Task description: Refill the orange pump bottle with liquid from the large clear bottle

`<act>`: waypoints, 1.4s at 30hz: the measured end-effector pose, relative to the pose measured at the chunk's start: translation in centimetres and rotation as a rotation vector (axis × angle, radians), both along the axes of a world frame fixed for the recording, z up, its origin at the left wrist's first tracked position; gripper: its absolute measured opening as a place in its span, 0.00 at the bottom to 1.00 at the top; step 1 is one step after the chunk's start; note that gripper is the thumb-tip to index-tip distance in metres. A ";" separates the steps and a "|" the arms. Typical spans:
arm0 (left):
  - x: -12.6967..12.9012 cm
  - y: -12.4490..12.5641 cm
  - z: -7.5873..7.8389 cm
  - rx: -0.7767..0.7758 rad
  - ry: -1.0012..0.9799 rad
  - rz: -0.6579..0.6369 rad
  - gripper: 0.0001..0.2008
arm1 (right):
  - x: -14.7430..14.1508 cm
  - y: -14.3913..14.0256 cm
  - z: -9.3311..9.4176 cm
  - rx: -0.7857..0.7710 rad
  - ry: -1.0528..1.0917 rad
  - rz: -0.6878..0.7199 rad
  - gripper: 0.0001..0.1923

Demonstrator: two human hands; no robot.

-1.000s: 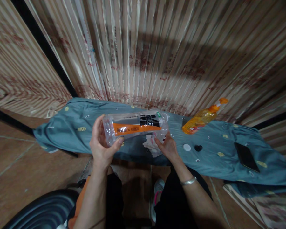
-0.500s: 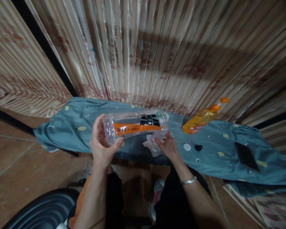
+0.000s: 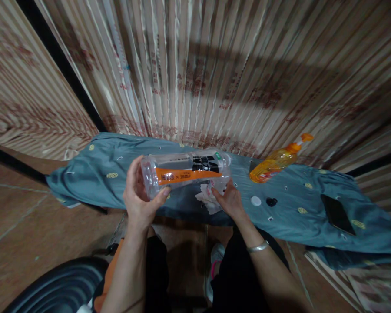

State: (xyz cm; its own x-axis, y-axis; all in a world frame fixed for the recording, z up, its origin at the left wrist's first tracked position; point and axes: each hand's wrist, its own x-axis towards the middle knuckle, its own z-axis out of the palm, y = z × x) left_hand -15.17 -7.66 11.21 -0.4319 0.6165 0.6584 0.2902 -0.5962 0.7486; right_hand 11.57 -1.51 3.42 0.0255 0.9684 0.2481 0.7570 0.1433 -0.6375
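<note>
A clear plastic bottle (image 3: pixel 179 167) with an orange and black label lies sideways in the air above the cloth, its neck end to the right. My left hand (image 3: pixel 141 191) is wrapped around its base, thumb along the near side. At the neck end, my right hand (image 3: pixel 228 198) grips the bottle with curled fingers, partly hidden behind it. A crumpled white tissue (image 3: pixel 210 200) shows just left of my right hand; whether the hand touches it I cannot tell. To the right, a white cap (image 3: pixel 256 201) and a small black piece (image 3: pixel 271 201) lie on the cloth.
A blue-green patterned cloth (image 3: pixel 94 174) covers the narrow table. An orange pump bottle (image 3: pixel 273 164) stands at the back right, and a dark phone (image 3: pixel 337 214) lies farther right. Behind is a wall of striped sheeting (image 3: pixel 198 65). A black ribbed round object (image 3: pixel 58 287) sits at lower left.
Almost nothing differs. The bottle has rolled very slightly in my hands, its label shifting a little; both hands keep their places.
</note>
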 end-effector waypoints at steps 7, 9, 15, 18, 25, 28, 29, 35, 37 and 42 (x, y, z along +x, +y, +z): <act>0.1 0.0 0.2 0.021 0.014 0.013 0.43 | 0.0 0.2 -0.3 -0.004 -0.006 -0.012 0.33; 0.1 0.0 0.2 0.029 0.016 -0.001 0.42 | 0.0 0.2 -0.4 0.004 -0.014 -0.019 0.34; 0.1 0.0 0.2 0.015 0.015 0.006 0.43 | -0.1 0.1 -0.3 0.000 -0.019 -0.013 0.32; 0.1 0.1 0.2 0.012 0.013 0.003 0.43 | -0.1 0.1 -0.2 0.000 -0.016 -0.017 0.32; 0.1 0.1 0.1 0.014 0.019 0.018 0.43 | -0.1 0.0 -0.1 -0.012 -0.009 -0.013 0.31; 0.2 0.0 0.2 -0.018 0.024 0.034 0.46 | -0.1 0.0 -0.1 -0.008 -0.021 -0.021 0.30; 0.2 0.0 0.3 -0.029 0.026 0.036 0.46 | -0.1 0.0 -0.1 -0.005 -0.025 -0.020 0.29; 0.1 0.0 0.2 0.010 0.027 0.027 0.43 | -0.2 0.0 0.0 -0.019 -0.025 -0.020 0.30; 0.1 0.0 0.2 0.019 0.033 0.022 0.43 | -0.2 0.0 0.1 -0.019 -0.029 -0.021 0.31; 0.1 0.0 0.2 0.027 0.029 0.011 0.43 | -0.2 -0.1 0.1 -0.006 -0.015 -0.014 0.32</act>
State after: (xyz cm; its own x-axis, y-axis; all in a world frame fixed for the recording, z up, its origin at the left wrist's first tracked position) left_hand -15.05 -7.66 11.36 -0.4191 0.5937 0.6870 0.3185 -0.6124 0.7236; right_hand 11.36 -1.57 3.52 0.0354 0.9694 0.2429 0.7683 0.1290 -0.6270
